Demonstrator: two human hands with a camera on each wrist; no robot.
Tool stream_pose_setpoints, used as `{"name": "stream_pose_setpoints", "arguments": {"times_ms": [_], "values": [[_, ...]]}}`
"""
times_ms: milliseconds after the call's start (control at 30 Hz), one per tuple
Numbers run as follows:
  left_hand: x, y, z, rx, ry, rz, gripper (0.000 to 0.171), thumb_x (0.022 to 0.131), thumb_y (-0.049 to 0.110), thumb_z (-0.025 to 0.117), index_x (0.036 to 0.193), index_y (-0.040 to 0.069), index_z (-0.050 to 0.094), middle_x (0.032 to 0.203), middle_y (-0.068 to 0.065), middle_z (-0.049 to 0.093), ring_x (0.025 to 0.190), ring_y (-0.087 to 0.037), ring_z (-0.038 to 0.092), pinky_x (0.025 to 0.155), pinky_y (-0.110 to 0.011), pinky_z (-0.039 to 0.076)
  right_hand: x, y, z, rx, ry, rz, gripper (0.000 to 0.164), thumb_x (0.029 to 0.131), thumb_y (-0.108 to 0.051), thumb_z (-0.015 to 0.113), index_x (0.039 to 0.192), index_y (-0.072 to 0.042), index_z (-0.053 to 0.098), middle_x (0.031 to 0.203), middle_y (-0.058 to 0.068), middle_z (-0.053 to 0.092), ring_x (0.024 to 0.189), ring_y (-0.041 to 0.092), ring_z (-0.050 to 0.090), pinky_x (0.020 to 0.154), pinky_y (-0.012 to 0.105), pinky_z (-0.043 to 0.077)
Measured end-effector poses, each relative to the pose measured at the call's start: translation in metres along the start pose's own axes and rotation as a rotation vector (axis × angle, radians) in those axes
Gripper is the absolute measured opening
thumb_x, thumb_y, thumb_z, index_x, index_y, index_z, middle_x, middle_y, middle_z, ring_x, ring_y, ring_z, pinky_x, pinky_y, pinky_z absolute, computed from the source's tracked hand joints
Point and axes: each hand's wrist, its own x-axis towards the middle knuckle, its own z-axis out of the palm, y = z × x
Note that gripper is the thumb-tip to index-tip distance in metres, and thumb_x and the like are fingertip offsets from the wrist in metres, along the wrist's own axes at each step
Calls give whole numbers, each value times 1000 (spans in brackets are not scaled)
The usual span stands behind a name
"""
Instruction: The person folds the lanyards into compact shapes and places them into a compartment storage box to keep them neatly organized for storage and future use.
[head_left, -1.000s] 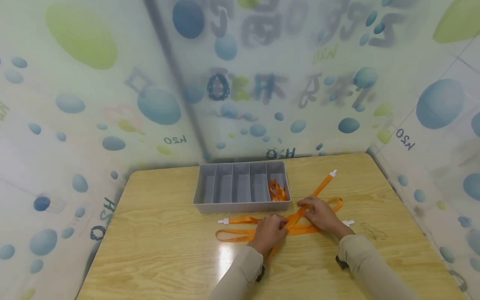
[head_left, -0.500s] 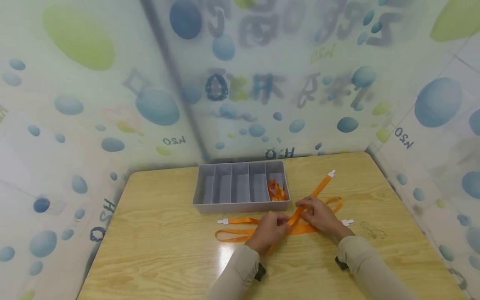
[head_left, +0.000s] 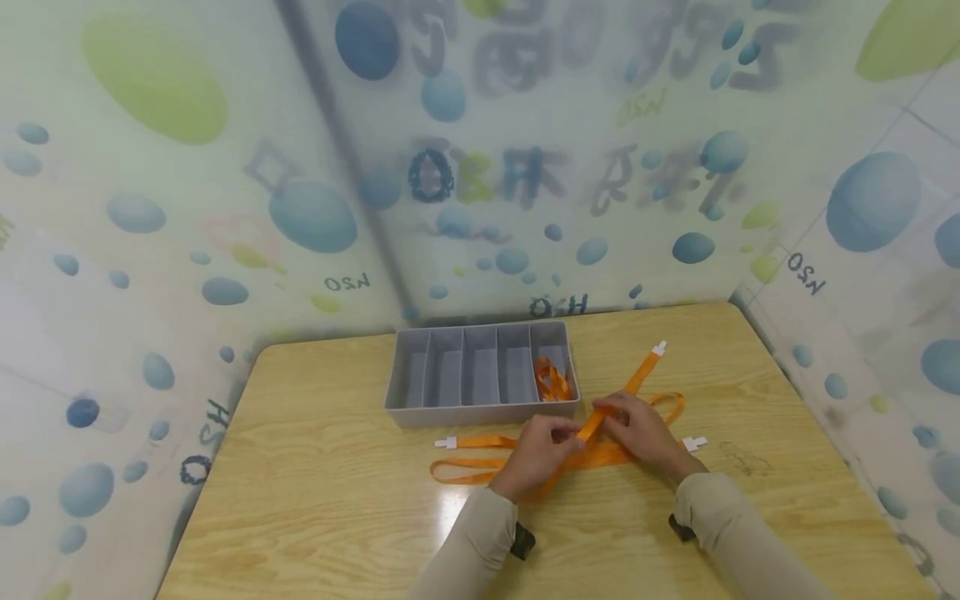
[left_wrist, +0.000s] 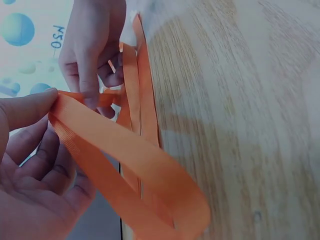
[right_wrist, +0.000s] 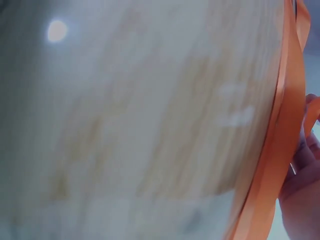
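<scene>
While the left hand (head_left: 534,454) pinches an orange strap (left_wrist: 115,136), the right hand (head_left: 641,429) pinches it farther along, toward its white clip (head_left: 659,347). It crosses above other straps (head_left: 606,455) on the table (head_left: 322,483), just in front of the grey tray (head_left: 480,416).

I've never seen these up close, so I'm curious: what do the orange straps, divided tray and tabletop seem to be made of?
Orange straps: woven fabric, perhaps synthetic; fine ribbing and soft folds show.
Divided tray: probably moulded plastic, smooth gray with thin walls.
Tabletop: wood or wood-look laminate; grain and a glossy reflection show.
</scene>
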Motion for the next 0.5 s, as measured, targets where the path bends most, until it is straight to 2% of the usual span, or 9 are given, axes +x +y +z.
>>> {"name": "stream_pose_setpoints", "arguments": {"times_ms": [100, 167, 500], "values": [[1, -1, 1, -10, 4, 2, 19, 91, 4, 70, 109, -2, 74, 83, 0, 69, 73, -3, 58, 68, -20, 50, 0, -3, -1, 25, 6, -8, 29, 94, 0, 62, 122, -1, 69, 116, 11, 67, 104, 28, 63, 88, 48, 50], [1, -1, 1, -11, 5, 6, 19, 91, 4, 71, 109, -2, 74, 83, -1, 69, 74, -4, 58, 69, -20, 50, 0, -4, -1, 39, 13, -14, 30, 95, 0, 59, 124, 0, 68, 116, 12, 68, 108, 31, 62, 91, 52, 49], [2, -4, 1, 12, 19, 26, 18, 92, 6, 71, 107, -1, 75, 85, -2, 72, 75, -4, 61, 71, -21, 51, 6, -13, -6, 74, 116, -86, 23, 99, 2, 54, 114, 1, 71, 110, 13, 70, 97, 22, 62, 81, 34, 52]]}}
